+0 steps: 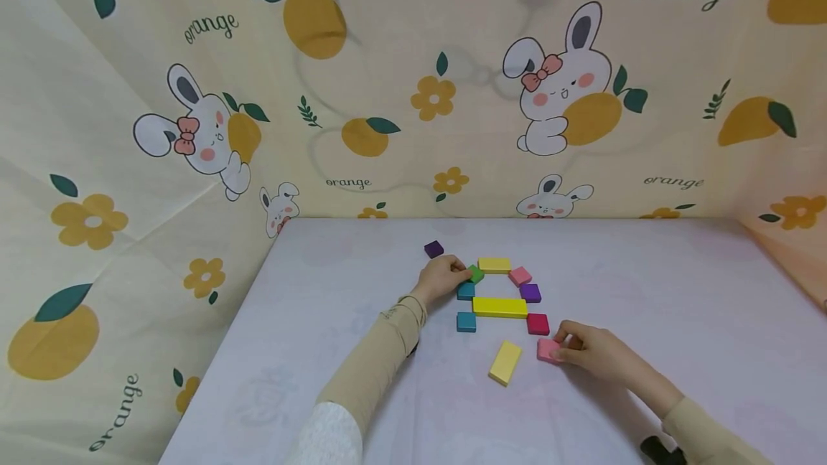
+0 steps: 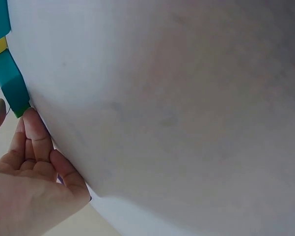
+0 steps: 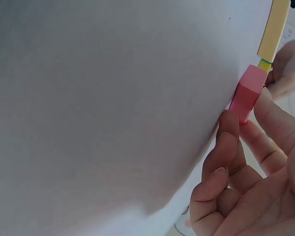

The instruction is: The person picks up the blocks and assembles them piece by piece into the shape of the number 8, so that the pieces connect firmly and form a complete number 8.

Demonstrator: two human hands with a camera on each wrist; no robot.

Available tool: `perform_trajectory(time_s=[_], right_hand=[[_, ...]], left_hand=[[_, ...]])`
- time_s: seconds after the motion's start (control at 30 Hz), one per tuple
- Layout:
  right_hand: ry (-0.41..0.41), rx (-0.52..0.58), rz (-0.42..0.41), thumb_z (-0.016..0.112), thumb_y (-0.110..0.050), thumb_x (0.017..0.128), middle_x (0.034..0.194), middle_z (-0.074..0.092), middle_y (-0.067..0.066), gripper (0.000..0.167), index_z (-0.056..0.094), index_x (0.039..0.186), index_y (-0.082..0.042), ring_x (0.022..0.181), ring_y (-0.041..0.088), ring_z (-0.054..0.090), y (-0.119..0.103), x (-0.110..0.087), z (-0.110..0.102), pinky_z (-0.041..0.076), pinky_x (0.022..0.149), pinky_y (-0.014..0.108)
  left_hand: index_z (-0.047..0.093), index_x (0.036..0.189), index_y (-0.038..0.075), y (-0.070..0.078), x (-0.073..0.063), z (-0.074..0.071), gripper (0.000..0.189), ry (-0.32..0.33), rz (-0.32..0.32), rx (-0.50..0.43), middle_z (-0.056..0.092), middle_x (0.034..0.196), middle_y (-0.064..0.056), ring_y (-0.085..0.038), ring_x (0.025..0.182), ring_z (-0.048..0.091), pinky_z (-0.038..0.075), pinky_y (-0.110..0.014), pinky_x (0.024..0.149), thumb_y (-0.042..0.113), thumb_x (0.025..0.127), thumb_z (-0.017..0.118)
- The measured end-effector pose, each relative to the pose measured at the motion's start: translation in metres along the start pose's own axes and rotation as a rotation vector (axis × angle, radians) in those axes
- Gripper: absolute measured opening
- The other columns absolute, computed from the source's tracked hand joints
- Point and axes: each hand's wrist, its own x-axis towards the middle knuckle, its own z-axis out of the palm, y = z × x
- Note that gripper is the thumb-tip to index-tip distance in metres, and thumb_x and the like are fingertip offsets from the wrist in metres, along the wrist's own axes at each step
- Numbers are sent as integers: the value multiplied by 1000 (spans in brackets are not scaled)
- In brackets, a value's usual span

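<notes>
My left hand (image 1: pixel 442 275) is at the upper left of a block outline, its fingertips pinching a small green block (image 1: pixel 476 274). A teal block (image 1: pixel 466 291) lies just in front of that green one. In the left wrist view the thumb and fingers stand round the green end, partly hidden. At the lower right, my right hand (image 1: pixel 597 351) grips a pink block (image 1: pixel 548 351) between thumb and fingers, close to the table surface. That same pink block also shows in the right wrist view, right at the fingertips. A red block (image 1: pixel 538 324) lies just beyond it.
A long yellow block (image 1: pixel 500 307) crosses the outline's middle, with another yellow block (image 1: pixel 494 265) at its top. Pink (image 1: pixel 520 276), purple (image 1: pixel 530 293) and teal (image 1: pixel 466 322) blocks lie around it. A pale yellow block (image 1: pixel 505 363) and a dark purple block (image 1: pixel 434 249) lie apart.
</notes>
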Motion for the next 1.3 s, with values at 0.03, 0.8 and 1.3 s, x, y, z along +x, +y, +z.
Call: perform_trajectory(time_s=[0.03, 0.8, 1.3], right_hand=[[1, -1, 3, 66, -28, 85, 75, 54, 1, 20, 57, 96, -15, 69, 16, 46, -1, 0, 1, 36, 60, 29], [0, -36, 22, 65, -30, 86, 71, 52, 0, 20, 54, 95, -15, 65, 15, 45, -14, 5, 9, 35, 56, 27], [6, -54, 19, 64, -28, 86, 71, 53, 0, 19, 53, 94, -14, 64, 15, 45, -18, 5, 11, 36, 56, 27]], left_hand=[[66, 99, 11, 0, 0, 0, 26, 1, 2, 1, 64, 92, 0, -11, 79, 53, 44, -22, 71, 35, 90, 59], [66, 97, 11, 0, 1, 0, 26, 1, 5, 5, 63, 90, 0, -11, 78, 52, 42, -21, 70, 35, 90, 60], [65, 98, 10, 0, -1, 0, 28, -1, -3, -6, 64, 91, -1, -12, 78, 53, 44, -22, 71, 36, 90, 60]])
